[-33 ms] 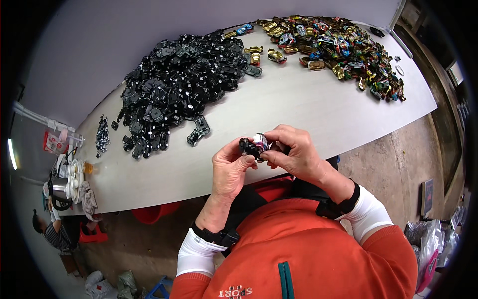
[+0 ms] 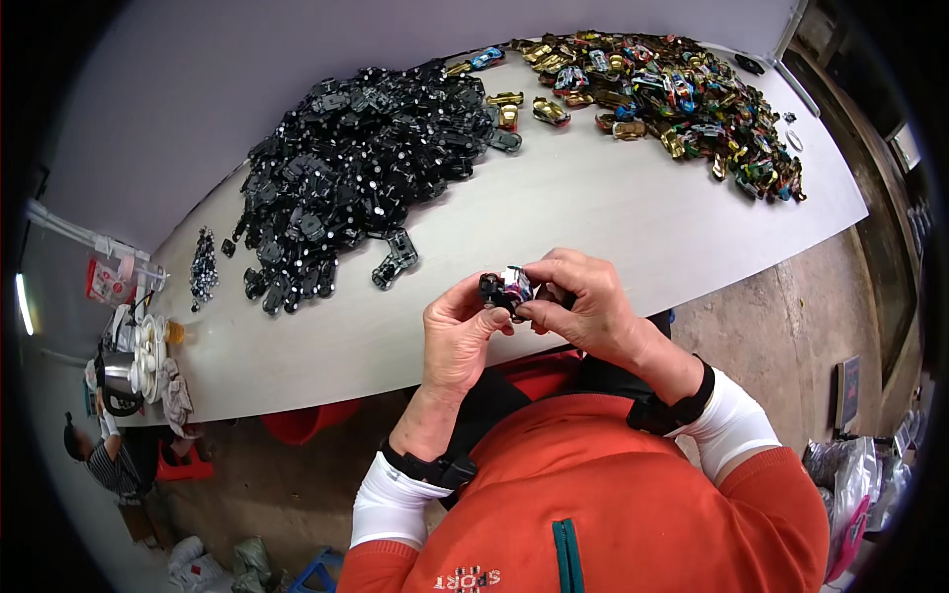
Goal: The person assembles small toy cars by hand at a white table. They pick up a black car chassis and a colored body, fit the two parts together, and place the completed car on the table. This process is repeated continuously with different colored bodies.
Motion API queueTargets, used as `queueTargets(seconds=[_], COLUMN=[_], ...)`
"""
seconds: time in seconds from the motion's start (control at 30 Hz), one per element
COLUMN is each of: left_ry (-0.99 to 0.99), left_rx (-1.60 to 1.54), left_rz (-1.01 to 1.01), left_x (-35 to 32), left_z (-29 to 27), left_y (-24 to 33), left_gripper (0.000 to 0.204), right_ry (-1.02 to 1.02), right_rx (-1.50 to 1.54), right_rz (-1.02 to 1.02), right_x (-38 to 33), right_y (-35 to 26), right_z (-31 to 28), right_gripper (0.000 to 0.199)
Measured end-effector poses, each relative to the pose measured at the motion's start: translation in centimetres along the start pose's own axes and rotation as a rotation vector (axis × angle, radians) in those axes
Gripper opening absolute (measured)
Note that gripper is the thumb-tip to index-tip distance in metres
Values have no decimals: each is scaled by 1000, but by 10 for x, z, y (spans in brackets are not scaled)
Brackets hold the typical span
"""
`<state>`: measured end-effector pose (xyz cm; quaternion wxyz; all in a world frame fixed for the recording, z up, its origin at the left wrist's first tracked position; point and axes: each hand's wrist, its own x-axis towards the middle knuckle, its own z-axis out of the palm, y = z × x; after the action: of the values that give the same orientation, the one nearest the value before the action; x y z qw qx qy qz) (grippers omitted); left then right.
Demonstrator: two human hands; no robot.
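Over the near edge of the table, both hands meet at a small toy car. My left hand pinches its black wheeled base between thumb and fingers. With thumb and forefinger, my right hand grips the white and multicoloured car body, which touches the base. Something dark sits inside the curl of my right fingers, mostly hidden. A big heap of black toy car bases lies beyond to the left. At the far right is a heap of shiny gold and coloured car bodies.
A pair of black bases lies apart from the big heap. Several gold bodies sit between the heaps. A small pile of tiny parts and a metal kettle are at the left. Another person is beyond the table's left end.
The black base and the coloured body have shifted slightly and turned between my fingers, and more of the body's side shows. Both hands have barely moved.
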<state>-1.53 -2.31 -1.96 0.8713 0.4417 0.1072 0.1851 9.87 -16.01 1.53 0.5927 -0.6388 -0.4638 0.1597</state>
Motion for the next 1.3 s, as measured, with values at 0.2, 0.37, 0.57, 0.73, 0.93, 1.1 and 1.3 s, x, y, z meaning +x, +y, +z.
queueTargets(seconds=[0.2, 0.37, 0.57, 0.73, 0.93, 1.1, 1.3], left_ry=[-43, -43, -81, -63, -88, -15, 112], left_rx=[183, 239, 338, 408, 300, 103, -140], left_rz=[112, 172, 224, 275, 121, -6, -120], left_x=[2, 0, -1, -2, 2, 8, 20], left_z=[2, 3, 13, 20, 20, 8, -26], left_y=[3, 0, 12, 15, 21, 20, 5], left_gripper=[35, 33, 30, 28, 31, 24, 16], right_ry=[-31, -80, -150, -112, -284, -199, -185], right_rx=[-173, -181, -179, -178, 76, 270, 48], right_rz=[-190, -181, -118, -159, 20, 456, 405], right_x=[0, 1, 0, -3, 5, 22, 8], right_y=[-2, -5, -19, -16, -19, -21, 8], right_z=[3, 2, -5, -5, -8, -7, -10], right_gripper=[53, 57, 57, 59, 56, 22, 23])
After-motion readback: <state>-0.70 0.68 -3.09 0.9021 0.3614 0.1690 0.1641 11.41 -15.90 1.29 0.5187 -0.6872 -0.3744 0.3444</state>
